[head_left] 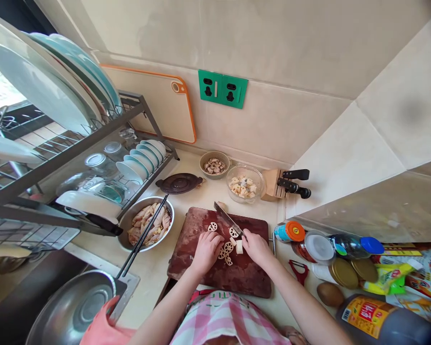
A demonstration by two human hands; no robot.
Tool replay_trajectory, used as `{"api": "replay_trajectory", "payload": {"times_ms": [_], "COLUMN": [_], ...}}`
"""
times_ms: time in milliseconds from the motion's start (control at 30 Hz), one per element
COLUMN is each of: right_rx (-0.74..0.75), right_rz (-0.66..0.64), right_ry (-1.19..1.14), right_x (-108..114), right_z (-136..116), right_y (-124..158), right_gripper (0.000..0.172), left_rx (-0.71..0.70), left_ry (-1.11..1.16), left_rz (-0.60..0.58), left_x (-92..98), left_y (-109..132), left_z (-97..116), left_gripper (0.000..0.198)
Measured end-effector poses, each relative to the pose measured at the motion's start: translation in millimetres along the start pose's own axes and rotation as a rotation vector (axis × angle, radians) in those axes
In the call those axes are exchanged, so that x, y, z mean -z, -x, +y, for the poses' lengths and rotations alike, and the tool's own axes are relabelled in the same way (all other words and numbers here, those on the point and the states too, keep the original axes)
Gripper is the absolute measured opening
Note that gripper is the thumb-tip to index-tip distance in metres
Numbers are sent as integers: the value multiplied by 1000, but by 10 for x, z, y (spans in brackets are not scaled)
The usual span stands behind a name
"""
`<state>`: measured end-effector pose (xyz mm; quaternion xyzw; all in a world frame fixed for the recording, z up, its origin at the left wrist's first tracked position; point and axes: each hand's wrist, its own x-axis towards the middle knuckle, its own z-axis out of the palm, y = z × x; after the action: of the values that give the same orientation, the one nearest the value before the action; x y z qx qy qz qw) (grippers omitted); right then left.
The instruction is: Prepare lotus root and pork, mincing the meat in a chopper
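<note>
A kitchen knife (227,218) with a dark blade lies low over the brown cutting board (249,273), and my right hand (255,246) is closed round its handle. To its left, my left hand (207,249) has bent fingers held together beside the lotus root slices (229,247); anything under the fingertips is hidden. Several cut slices lie loose between my hands, with a further lotus root slice (212,226) above my left hand. A pale lotus root chunk (239,247) sits by my right fingers.
Raw meat fills a metal bowl (172,211) with black chopsticks (147,232) across it. Behind the board stand a glass bowl (258,191) of pale chunks, a basket (204,171) of sliced pieces and a knife block (271,184). Jars (319,247) and a red peeler (299,274) lie right.
</note>
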<state>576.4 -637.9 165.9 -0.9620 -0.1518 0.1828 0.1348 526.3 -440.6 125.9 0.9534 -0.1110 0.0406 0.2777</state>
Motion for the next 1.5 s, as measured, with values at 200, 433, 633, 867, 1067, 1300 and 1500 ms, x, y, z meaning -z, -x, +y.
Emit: {"api": "replay_trajectory", "payload": {"times_ms": [200,433,633,867,1067,1300,1500], "right_rx": [43,-14,-199,-211,-337,-268,-312], "right_rz": [14,214,330,341,157,287,432], "right_ry": [-69,-177,-128,-152,-159,-236,-277], "right_x": [36,67,-205,-267,-365,-475,-383], "right_z": [116,321,395,197,93,149,198], "right_y": [65,510,812,898,699,834,1090], "right_gripper": [20,34,38,36,27,38,47], "left_rx": [-153,-310,-213,-109,-129,-283,-476], "left_ry": [27,-62,-22,-16,-15,-50,-80], "left_rz": [-145,-281,-176,-164,-212,-239,-314], "left_x": [-30,-231,-203,-69,-111,-131,-242], "left_y": [-128,-361,-387,-72,36,-218,-586], "left_z": [219,523,543,299,339,462,518], "left_gripper": [30,28,25,14,17,31,38]}}
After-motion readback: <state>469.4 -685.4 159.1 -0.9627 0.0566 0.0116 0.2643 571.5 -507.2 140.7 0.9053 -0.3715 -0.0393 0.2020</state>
